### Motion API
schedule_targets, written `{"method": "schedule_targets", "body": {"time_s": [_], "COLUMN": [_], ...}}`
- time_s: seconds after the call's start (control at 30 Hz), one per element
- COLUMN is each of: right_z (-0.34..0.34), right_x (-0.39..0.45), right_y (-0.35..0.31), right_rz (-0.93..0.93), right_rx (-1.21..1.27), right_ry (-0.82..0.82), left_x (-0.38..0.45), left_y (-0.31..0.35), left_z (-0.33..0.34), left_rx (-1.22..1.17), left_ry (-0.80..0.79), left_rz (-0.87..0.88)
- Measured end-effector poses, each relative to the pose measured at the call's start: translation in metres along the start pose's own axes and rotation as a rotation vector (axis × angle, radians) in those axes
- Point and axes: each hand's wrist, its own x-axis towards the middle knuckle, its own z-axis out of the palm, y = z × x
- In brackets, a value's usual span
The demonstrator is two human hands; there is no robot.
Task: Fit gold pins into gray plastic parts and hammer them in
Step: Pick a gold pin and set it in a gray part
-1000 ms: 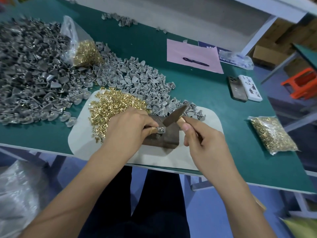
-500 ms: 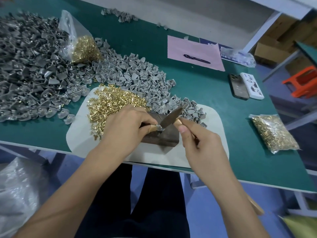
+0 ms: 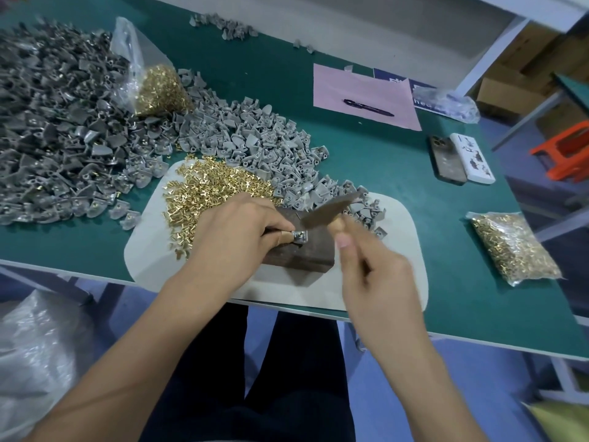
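Two hands are working over a dark block that is sitting on a pale mat at the near edge of the green table. The left hand is pinching a small gray plastic part against the top of the block, its fingers curled around it. The right hand, blurred, is gripping the handle of a small hammer whose dark head is hanging just above and to the right of that part, not touching it. Loose gold pins are lying heaped on the mat just beyond the left hand, and a spread of gray parts is lying behind them across the table. A clear bag of pins is resting well off to the right.
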Motion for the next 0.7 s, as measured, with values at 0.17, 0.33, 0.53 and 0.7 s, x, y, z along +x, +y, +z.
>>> {"method": "schedule_targets", "body": {"time_s": [0.17, 0.33, 0.53, 0.7], "right_z": [0.000, 0.001, 0.001, 0.002], "right_x": [0.003, 0.006, 0.005, 0.005], "right_y": [0.007, 0.009, -0.001, 0.001], "right_rz": [0.025, 0.043, 0.009, 0.021], "right_rx": [-0.115, -0.141, -0.052, -0.102], "right_ry": [0.048, -0.072, 0.035, 0.090], "left_x": [0.001, 0.000, 0.001, 0.002], "left_y": [-0.002, -0.001, -0.002, -0.001], "left_z": [0.001, 0.000, 0.001, -0.001], "left_rx": [0.010, 0.012, 0.022, 0.041], "left_ry": [0.009, 0.013, 0.005, 0.010], "left_rz": [0.016, 0.022, 0.012, 0.009]}}
